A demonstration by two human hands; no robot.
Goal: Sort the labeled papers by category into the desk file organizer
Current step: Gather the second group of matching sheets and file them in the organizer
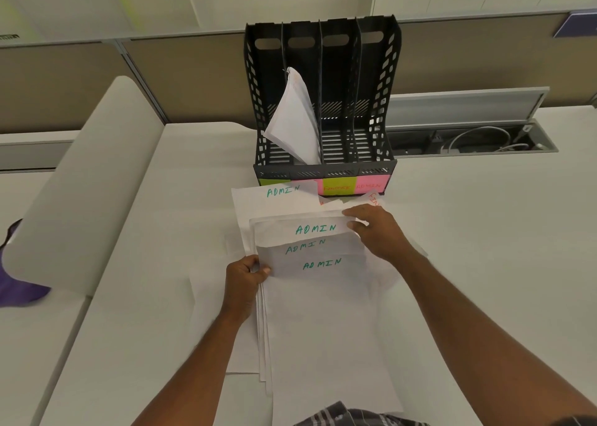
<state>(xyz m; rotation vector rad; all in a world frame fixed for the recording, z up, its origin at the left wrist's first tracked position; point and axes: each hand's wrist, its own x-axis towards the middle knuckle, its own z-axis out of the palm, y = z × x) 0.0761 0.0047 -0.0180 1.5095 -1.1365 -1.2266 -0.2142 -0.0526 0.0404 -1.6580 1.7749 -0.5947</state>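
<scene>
The ADMIN papers are lying fanned in a small stack on the counter, close in front of the person. The left hand is pinching the stack's left edge, thumb on top and fingers curled under. The right hand is lying across the top right corner, and its fingers seem to be lifting the edge of the top sheet, though I cannot tell for sure how they are curled round it.

I think the person is gathering all the ADMIN sheets into one pile. To do this well, the left grip should be staying tight while the right hand is squaring the tops so the words line up.

Just past the right grip, one more ADMIN sheet is lying loose, and a sheet with red writing is peeking out. The red one should be staying out of this pile.

Farther off from both grips, the black file organizer is standing upright. Folded papers are leaning in its second slot from the left. Coloured sticky labels are running along its front; the pink one on the far right seems to say ADMIN, so that slot is likely where the pile goes.
</scene>
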